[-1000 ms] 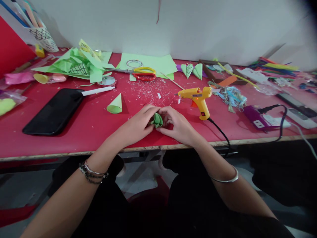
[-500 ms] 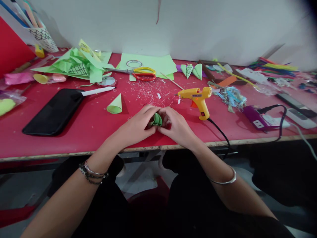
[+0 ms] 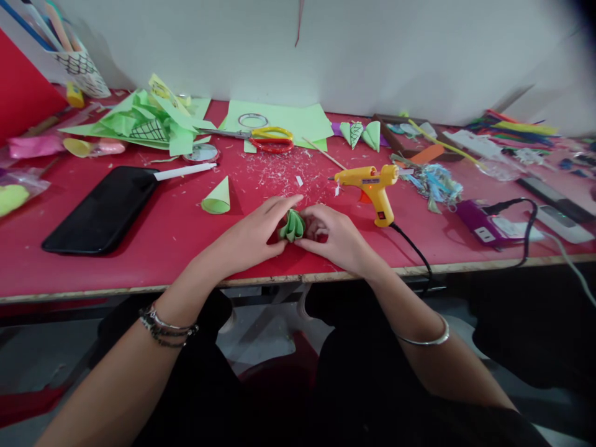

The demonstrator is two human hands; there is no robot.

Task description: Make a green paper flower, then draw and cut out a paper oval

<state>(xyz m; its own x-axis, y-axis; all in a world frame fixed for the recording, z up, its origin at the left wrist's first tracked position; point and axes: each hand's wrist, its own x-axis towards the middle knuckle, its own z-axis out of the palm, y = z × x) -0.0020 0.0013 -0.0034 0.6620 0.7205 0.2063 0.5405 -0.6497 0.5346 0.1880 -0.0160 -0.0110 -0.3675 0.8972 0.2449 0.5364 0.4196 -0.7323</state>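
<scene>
The right hand gripped the folded paper, apparently to keep its folds together, near the desk's six-o'clock edge; the left hand curved loosely open at the paper's nine-o'clock side.

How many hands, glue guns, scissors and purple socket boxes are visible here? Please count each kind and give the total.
Hands: 2 (left hand, right hand, at the folded green paper)
Yellow glue gun: 1
Scissors: 1 pair
Purple socket box: 1
Total: 5
</scene>
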